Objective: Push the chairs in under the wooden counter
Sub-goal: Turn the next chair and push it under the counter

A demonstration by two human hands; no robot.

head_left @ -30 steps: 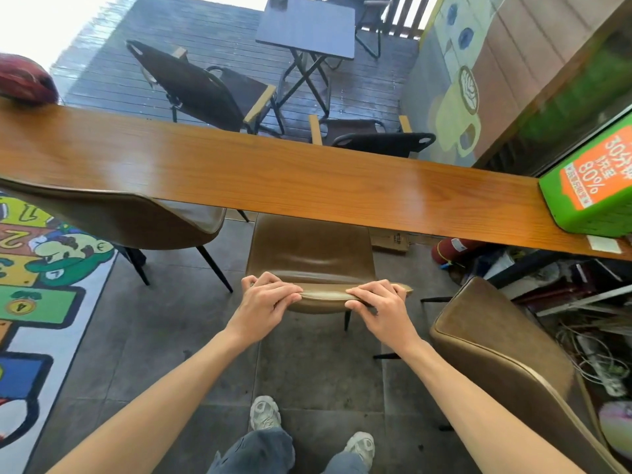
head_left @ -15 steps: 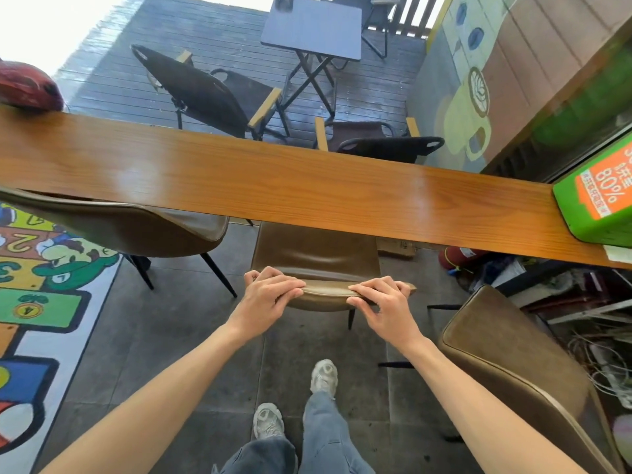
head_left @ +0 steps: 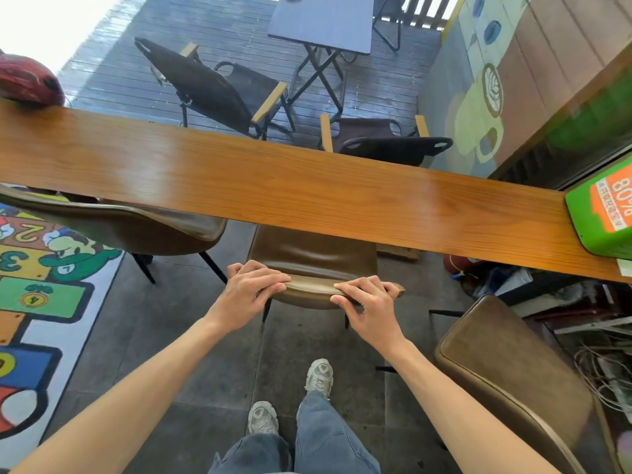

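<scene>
While both hands, left hand (head_left: 251,291) and right hand (head_left: 371,304), clamp fingers over the brown padded leather chair (head_left: 313,260) backrest under the long wooden counter (head_left: 273,179), matching chairs flank it; a green box (head_left: 603,213) reads "80%".

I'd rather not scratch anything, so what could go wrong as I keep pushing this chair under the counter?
The chair back sits close to the counter edge and might knock it. Your left hand and right hand grip the top rim, so fingers could get pinched. The neighbouring chair is close.

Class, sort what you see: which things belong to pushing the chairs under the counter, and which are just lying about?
Job: wooden counter; middle chair gripped by left hand and right hand; left chair; right chair.

Lying about: green box; red helmet; play mat; cables.
</scene>
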